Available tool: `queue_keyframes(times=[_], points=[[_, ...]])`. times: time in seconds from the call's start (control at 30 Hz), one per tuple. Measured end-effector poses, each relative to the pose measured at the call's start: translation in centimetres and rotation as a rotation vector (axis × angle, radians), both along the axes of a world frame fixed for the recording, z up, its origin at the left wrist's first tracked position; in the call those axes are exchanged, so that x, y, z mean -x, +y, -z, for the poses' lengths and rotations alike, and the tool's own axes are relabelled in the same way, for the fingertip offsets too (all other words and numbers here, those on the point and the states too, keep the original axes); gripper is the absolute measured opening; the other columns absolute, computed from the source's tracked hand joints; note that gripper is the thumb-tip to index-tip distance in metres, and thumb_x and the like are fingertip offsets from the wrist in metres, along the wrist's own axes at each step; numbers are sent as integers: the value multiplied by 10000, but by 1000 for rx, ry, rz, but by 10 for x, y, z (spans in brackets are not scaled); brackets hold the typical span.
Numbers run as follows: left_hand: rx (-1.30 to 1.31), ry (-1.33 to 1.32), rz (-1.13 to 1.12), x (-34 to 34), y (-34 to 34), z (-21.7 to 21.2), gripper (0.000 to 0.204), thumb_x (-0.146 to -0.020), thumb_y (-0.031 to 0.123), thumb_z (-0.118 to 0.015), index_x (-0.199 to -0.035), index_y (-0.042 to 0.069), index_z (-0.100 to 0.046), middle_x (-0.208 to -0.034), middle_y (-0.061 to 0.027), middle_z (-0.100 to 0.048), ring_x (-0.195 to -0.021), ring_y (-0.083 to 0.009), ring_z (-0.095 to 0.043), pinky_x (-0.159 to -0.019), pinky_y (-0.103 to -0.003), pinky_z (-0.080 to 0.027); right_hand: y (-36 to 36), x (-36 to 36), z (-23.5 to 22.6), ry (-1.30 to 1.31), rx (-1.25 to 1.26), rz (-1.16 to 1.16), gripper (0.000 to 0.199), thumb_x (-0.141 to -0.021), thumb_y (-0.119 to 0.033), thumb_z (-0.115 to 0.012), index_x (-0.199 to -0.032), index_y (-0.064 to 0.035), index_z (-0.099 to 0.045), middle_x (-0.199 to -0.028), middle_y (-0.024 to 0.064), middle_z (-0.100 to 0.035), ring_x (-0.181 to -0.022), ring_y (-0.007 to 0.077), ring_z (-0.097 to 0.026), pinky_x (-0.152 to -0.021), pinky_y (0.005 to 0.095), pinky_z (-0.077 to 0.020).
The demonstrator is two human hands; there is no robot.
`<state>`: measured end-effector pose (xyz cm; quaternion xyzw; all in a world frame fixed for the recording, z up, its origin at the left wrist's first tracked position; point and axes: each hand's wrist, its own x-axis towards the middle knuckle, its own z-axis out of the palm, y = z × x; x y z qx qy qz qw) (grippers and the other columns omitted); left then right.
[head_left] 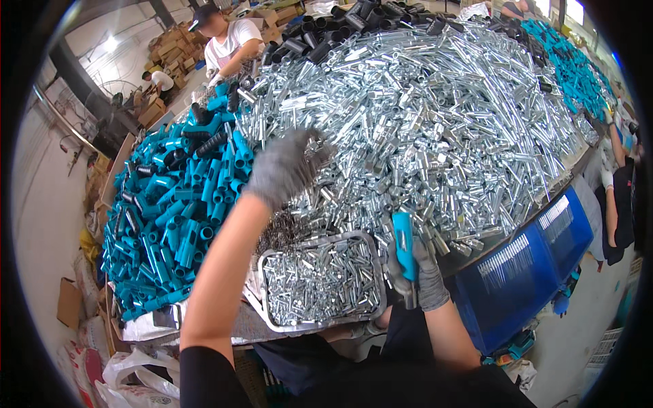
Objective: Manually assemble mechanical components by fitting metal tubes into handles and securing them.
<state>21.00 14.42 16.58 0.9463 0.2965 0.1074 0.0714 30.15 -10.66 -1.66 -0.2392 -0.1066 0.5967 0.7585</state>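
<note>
Near stacked cartons [178, 51], the worktable [468, 258] bears metal parts [408, 129]; the right hand [428, 275] is wrapped round a teal handle [404, 245]; the blurred left hand [282, 170] I cannot tell.

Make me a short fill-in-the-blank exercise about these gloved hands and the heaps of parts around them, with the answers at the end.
1. The right hand holds a casing whose colour is ____.
2. The left hand, gloved in ____, is over the table's parts, blurred in the picture.
3. In the picture, the tray of small metal pieces sits to the ____ of the right hand.
4. The tubes beyond the silver heap are coloured ____.

Missing words: teal; grey; left; black.
</note>
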Motion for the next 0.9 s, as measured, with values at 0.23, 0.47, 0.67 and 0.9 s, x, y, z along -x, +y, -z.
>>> queue_keyframes(times=[0.23,0.47,0.67,0.9], points=[[-971,245,-136,-94,146,-21,628,-842,278,-594,-1384,77,-349,-1457,-119,-326,-1359,-325,-278,-1071,-465,-303,-5,-2,-4,-30,-52,-291,594,-804,-545,-634,-1105,-44,-527,-709,62,-580,-445,93,-469,-399,208,-360],[-921,214,18,-146,174,3,690,-803,99,-550,-1430,225,-290,-1393,-126,-412,-1290,-262,-391,-1067,-478,-280,-6,-3,1,45,-122,-308,616,-811,-516,-641,-1123,-9,-481,-683,100,-565,-438,100,-487,-367,209,-380],[-658,-232,50,-65,132,-35,228,-829,369,-588,-903,201,-723,-816,-112,-670,-804,-319,-632,-783,-385,-492,2,5,-19,-10,28,-229,636,-769,-549,-665,-1117,-32,-540,-705,83,-598,-454,119,-502,-382,211,-385],[868,-669,95,89,-33,30,259,-930,237,-532,-1086,30,-526,-795,-72,-624,-748,-146,-609,-656,-273,-488,-4,-1,-7,-39,53,-204,571,-793,-537,-648,-1044,-31,-562,-730,99,-617,-447,121,-527,-375,220,-393]])
